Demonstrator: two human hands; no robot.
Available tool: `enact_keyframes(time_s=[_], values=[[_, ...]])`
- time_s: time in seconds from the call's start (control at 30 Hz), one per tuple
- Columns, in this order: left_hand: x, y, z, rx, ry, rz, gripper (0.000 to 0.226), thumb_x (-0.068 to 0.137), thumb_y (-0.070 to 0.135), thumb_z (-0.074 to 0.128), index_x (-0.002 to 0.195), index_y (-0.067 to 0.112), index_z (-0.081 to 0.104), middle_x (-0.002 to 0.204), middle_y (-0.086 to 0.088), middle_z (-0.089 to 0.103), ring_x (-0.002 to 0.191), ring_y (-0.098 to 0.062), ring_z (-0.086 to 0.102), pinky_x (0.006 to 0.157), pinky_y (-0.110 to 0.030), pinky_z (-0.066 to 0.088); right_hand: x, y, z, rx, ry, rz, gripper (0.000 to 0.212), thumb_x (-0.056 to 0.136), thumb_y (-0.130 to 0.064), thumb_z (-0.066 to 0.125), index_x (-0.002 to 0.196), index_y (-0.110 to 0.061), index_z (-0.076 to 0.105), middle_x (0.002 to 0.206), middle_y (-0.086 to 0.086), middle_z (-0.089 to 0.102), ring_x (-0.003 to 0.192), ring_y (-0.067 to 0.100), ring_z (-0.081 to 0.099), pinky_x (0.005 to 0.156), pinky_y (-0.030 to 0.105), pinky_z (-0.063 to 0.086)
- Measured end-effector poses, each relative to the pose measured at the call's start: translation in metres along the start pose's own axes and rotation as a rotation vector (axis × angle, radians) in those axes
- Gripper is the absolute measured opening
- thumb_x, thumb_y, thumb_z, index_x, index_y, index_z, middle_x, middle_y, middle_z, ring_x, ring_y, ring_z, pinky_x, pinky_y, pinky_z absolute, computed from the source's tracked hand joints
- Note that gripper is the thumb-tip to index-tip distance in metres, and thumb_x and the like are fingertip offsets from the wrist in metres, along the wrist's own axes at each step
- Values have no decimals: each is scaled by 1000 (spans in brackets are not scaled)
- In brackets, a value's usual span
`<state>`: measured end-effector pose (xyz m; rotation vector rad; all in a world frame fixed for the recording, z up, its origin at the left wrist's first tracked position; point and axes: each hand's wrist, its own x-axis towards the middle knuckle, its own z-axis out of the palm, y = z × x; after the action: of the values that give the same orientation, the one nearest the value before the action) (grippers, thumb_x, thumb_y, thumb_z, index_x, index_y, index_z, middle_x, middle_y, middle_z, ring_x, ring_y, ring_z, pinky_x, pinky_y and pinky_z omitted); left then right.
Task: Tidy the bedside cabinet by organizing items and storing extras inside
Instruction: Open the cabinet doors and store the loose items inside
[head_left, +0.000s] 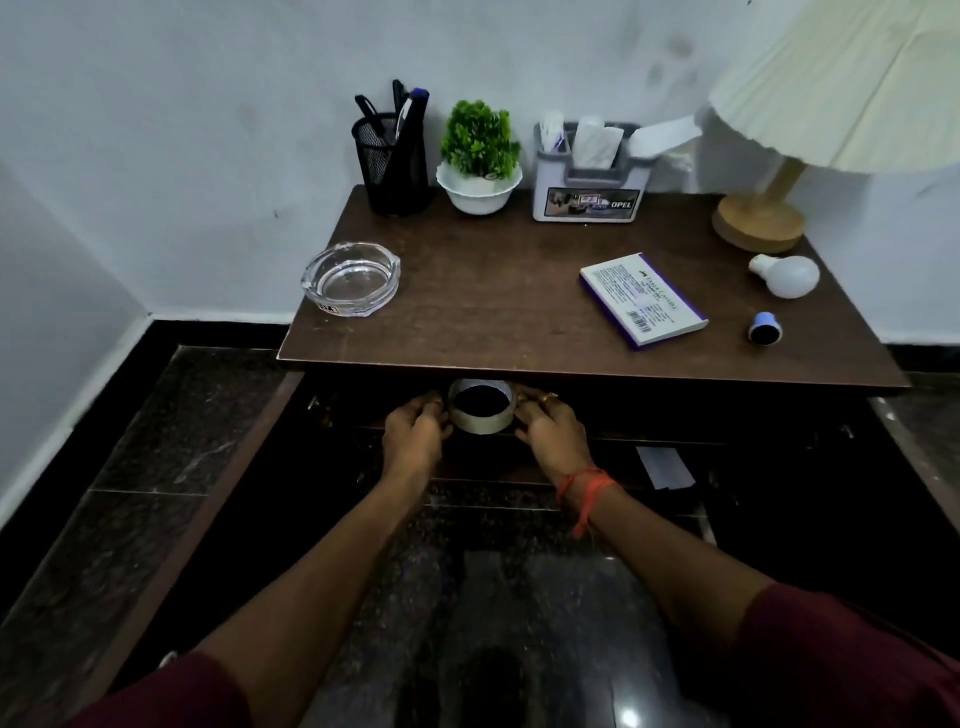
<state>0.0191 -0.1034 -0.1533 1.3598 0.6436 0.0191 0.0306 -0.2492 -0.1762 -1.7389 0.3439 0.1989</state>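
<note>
A roll of pale tape (480, 421) sits just under the front edge of the dark wooden cabinet top (493, 291), at the mouth of the dark open compartment. My left hand (413, 434) grips its left side and my right hand (550, 431) grips its right side. On the top lie a glass ashtray (350, 280), a purple-edged box (644, 299), a white light bulb (787, 275) and a small blue cap (764, 329). The inside of the cabinet is too dark to make out.
Along the back stand a black mesh pen holder (392, 166), a small green plant in a white bowl (479, 158), a grey organizer (592, 171) and a lamp (761, 221). A white paper (665, 467) lies low in the cabinet. The open door (208, 499) stands at left.
</note>
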Motion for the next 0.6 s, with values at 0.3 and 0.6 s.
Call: enact_keyframes(time_s=[0.3, 0.6], values=[[8, 2, 7, 21, -17, -11, 24, 97, 0, 43, 113, 2, 60, 118, -19, 61, 116, -34, 57, 92, -38, 48, 6, -5, 6, 39, -20, 88, 18, 74, -51, 53, 66, -44, 68, 79, -12, 61, 110, 32, 59, 101, 51, 46], [5, 4, 15, 17, -27, 3, 20, 95, -3, 45, 106, 1, 60, 106, -13, 60, 103, -25, 57, 94, -38, 48, 28, 19, 10, 44, -57, 108, 77, 57, -62, 52, 113, -10, 63, 119, 17, 64, 116, 36, 58, 101, 51, 46]])
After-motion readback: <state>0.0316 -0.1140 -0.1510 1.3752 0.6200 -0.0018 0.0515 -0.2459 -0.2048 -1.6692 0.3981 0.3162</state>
